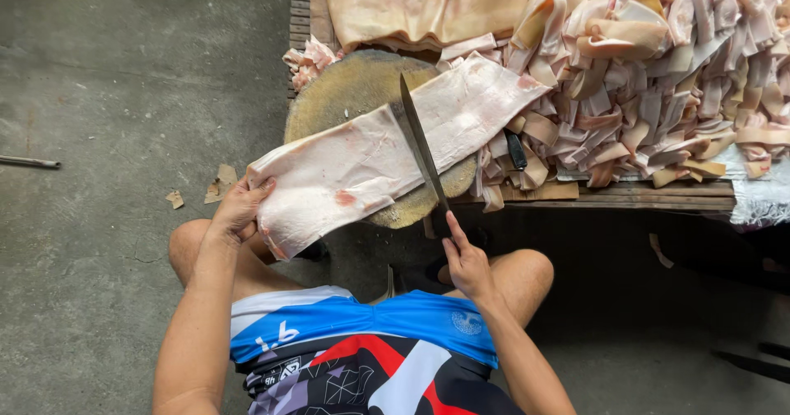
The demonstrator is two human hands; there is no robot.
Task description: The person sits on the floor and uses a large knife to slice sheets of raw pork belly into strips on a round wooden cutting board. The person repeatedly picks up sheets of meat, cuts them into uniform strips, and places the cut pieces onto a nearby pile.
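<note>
A long pale pink slab of pork skin (362, 156) lies across a round wooden chopping block (346, 90). My left hand (239, 209) grips the slab's near left end, which hangs off the block. My right hand (465, 258) holds the handle of a long knife (420, 143). Its blade rests edge-down across the middle of the slab, pointing away from me.
A big heap of cut skin strips (658, 61) covers the wooden table (642, 193) to the right. Larger uncut sheets (411, 7) lie behind the block. A dark knife handle (516, 150) pokes from the heap. Concrete floor (107, 94) spreads left, with paper scraps and a thin metal rod (29, 162).
</note>
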